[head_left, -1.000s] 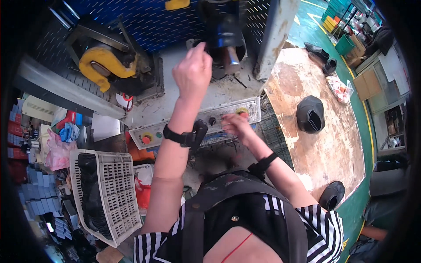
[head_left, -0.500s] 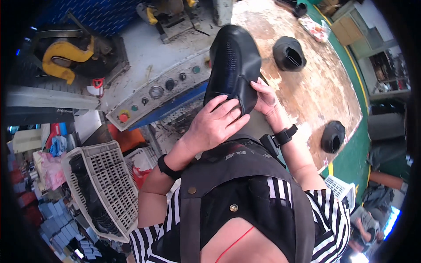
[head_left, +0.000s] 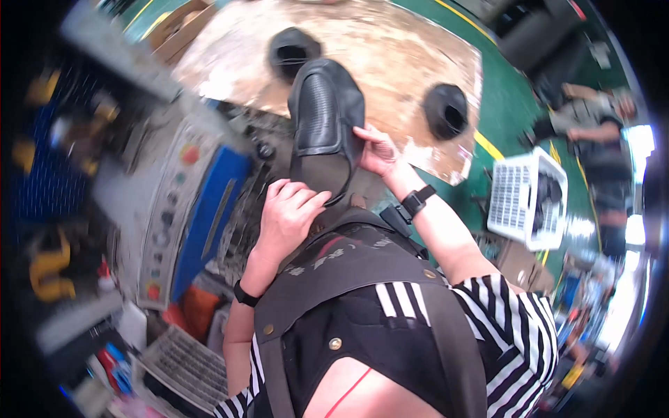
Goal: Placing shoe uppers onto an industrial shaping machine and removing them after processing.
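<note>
Black shoe swung toe-up since prev frame; left hand & right hand fingers curled, gripping it.

The machine's control panel at the left is smeared by motion blur, so its buttons cannot be told apart. The left hand covers the black shoe's heel end. The white basket below is cut off by the rim.
</note>
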`<act>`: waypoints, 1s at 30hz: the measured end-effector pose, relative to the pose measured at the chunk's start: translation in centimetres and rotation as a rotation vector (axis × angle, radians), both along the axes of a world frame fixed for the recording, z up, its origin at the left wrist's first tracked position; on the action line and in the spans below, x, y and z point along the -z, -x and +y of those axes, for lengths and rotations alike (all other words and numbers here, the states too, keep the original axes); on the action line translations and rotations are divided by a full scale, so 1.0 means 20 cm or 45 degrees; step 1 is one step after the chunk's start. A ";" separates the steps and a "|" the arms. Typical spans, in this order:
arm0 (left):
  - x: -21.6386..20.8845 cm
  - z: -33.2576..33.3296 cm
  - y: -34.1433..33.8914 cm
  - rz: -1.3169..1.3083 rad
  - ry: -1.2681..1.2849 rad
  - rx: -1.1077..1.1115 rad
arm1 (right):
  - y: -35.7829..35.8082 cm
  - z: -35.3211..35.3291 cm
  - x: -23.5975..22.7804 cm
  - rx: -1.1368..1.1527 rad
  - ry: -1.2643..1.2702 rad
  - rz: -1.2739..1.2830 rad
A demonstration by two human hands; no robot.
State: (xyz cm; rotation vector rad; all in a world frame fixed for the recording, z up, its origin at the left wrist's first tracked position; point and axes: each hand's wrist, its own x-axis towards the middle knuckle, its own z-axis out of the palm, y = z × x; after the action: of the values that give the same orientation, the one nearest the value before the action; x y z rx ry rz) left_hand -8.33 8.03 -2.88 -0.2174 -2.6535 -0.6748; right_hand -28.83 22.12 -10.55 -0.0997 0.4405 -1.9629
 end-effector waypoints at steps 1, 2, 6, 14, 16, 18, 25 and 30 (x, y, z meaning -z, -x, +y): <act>0.01 0.07 0.09 0.006 0.002 0.073 | 0.05 0.13 0.01 0.073 0.002 0.006; 0.04 0.15 0.17 -0.013 -0.016 0.142 | 0.09 0.26 0.03 0.132 0.000 0.007; 0.13 0.48 0.61 -0.027 0.060 0.424 | 0.31 0.82 0.05 0.479 -0.116 0.083; 0.67 1.08 1.70 -0.080 0.282 0.506 | 0.89 1.58 0.24 1.171 -0.876 0.268; 0.75 1.16 1.84 -0.104 0.228 0.437 | 0.96 1.60 0.29 1.095 -1.276 0.596; 0.72 1.22 1.88 -0.123 0.031 0.317 | 1.02 1.53 0.41 1.002 -1.574 1.154; 0.80 1.09 1.33 -0.043 -0.155 0.163 | 1.15 1.31 0.48 0.583 -2.378 2.177; 0.71 0.58 0.49 -0.439 -0.201 -0.394 | 1.19 1.36 0.60 0.311 -2.322 2.023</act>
State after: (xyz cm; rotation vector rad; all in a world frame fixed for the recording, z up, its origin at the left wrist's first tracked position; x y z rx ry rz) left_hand -18.08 19.59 -17.04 0.3799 -2.8426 -0.8743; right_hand -52.63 49.29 -22.47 -0.3901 3.0165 -0.5608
